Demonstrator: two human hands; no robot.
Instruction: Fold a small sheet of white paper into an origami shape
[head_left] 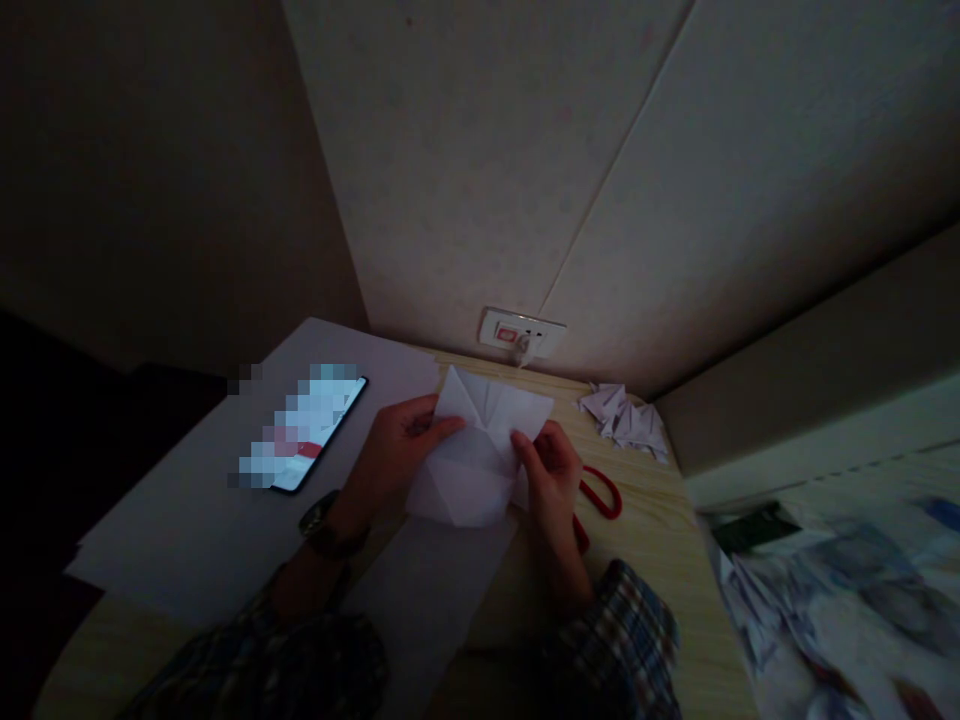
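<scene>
A creased white paper is held up over the bench, on the person's side of the wall socket and a little to its left. Both hands are closed on it, apart from each other: the left hand pinches its left edge with the thumb laid over the front, and the right hand grips its right side the same way, fingers curled. Fold lines run across the sheet and meet near its upper middle. Nearer the person than the socket, below the held paper, a narrow white strip lies on the wood-grained top. Left of the socket, large white sheets are spread, with a lit phone on them, its screen partly blurred into blocks. A dark watch is on the left wrist; both sleeves are plaid. Right of the socket, at the back corner, sit some pointed folded paper pieces. Nearer the person than those, and right of the socket, red looped handles show beside the right hand, partly hidden by it. Far to the socket's right, lower down past the bench edge, lies more folded paper by a dark green item.
</scene>
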